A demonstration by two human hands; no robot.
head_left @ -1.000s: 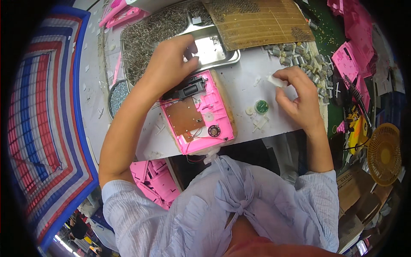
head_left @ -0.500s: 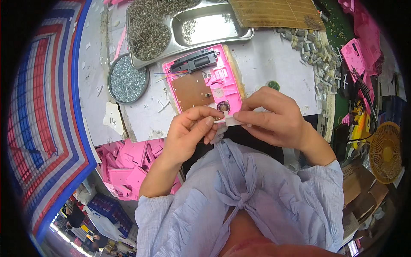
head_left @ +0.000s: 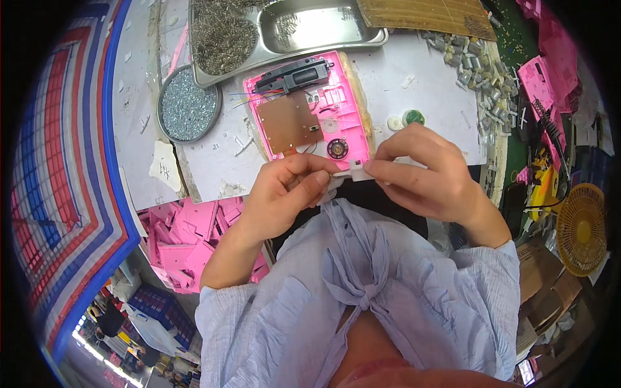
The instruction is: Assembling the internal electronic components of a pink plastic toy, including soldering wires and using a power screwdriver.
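Both hands sit almost where they were half a second ago, close together near the person's chest, but a second ago they were far apart: the left one was up on the metal tray and the right one was out by the little round parts. Now they meet over the near edge of the table.

The left hand (head_left: 284, 194) and the right hand (head_left: 427, 171) pinch a small white piece (head_left: 354, 172) between them. The fingers are closed on it from both sides (thumb and first finger on each side, as far as I can see). It looks like a little plastic or paper bit, but it is too small to tell which. It is held in the air just in front of the pink case (head_left: 310, 107), close to its near corner.

The pink case lies open on the white table (head_left: 427, 71) with a brown board (head_left: 290, 121) and a small black round speaker (head_left: 337, 148) inside. Behind it is a metal tray (head_left: 310, 32) with a heap of tiny metal bits. A round tin of screws (head_left: 189, 111) sits to the left. A white disc and a green disc (head_left: 413, 118) lie just beyond the right hand. I think the hands are busy getting the white piece ready before it goes anywhere.
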